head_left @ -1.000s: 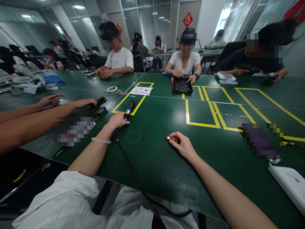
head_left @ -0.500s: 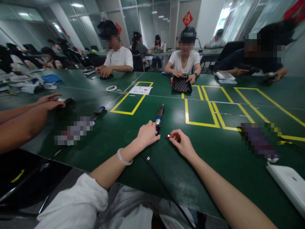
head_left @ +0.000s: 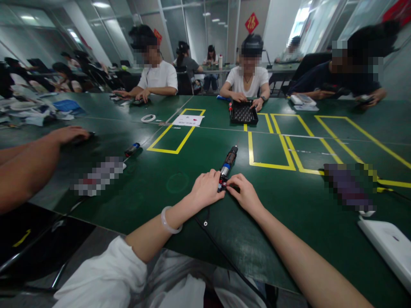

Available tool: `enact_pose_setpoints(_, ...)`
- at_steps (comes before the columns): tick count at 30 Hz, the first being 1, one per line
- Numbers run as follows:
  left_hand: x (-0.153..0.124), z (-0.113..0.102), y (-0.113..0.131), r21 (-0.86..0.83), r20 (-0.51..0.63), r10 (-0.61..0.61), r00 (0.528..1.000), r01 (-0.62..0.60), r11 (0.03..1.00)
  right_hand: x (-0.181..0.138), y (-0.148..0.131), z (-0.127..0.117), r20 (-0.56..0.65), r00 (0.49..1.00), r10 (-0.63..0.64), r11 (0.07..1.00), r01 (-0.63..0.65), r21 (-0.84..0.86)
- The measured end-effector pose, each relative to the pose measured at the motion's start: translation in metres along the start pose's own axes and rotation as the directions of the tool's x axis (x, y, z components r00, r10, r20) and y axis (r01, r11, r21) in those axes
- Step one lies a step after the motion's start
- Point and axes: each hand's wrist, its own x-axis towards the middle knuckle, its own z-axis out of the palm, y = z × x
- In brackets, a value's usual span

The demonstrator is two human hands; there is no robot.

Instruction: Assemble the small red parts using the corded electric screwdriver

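An electric screwdriver (head_left: pixel 229 160) with its inner parts exposed, a silver and blue motor section among them, points away from me over the green table. Curled round its near end is my left hand (head_left: pixel 207 187), closed, with a pale bracelet on the wrist. My right hand (head_left: pixel 245 190) pinches a small red and white part (head_left: pixel 224 183) against the screwdriver's near end. The fingers partly hide that part and the spot where it touches. A black cable (head_left: pixel 221 252) runs from beneath my left hand towards my lap, and a small ring terminal (head_left: pixel 206 223) lies beside it.
Yellow tape outlines (head_left: pixel 272 167) mark the green table (head_left: pixel 180 205). Another motor piece (head_left: pixel 132 149) and a blurred-out phone-like object (head_left: pixel 99 175) lie left; a white device (head_left: pixel 387 244) lies right. Across sits a person with a black tray (head_left: pixel 244 119). A neighbour's arm (head_left: pixel 38 160) reaches in from the left.
My right hand has moved left, bringing the small red part to the screwdriver's near end. The screwdriver has swung its tip to the right, with my left hand shifting slightly right and down.
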Motion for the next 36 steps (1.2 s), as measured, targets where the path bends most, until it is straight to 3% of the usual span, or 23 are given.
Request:
enact_pose_setpoints(8, -0.002, 0.004, -0.004, -0.019, -0.039, 0.021, 0.999, -0.022, 1.000, -0.002, -0.007, -0.003, -0.016, 0.999, 0.029, 1.000, -0.029, -0.007)
enact_pose_setpoints(14, 0.002, 0.006, -0.001, 0.001, -0.054, -0.026, 0.998, 0.026, 1.000, -0.003, -0.012, -0.007, -0.053, 0.997, 0.050, 0.998, -0.049, 0.026)
enact_pose_setpoints(22, 0.002, 0.007, -0.012, 0.061, -0.057, -0.014, 0.998, 0.018, 0.998, -0.004, -0.013, -0.007, 0.000, 0.999, 0.032, 0.991, -0.032, 0.127)
enact_pose_setpoints(29, -0.007, 0.003, -0.053, 0.098, -0.044, -0.056, 0.997, 0.060, 0.993, -0.003, -0.008, -0.006, 0.002, 1.000, 0.026, 0.992, -0.026, 0.120)
enact_pose_setpoints(36, -0.012, -0.002, -0.132, 0.159, -0.025, -0.203, 0.979, 0.205, 0.966, -0.003, -0.009, -0.006, 0.013, 1.000, 0.009, 0.991, -0.010, 0.133)
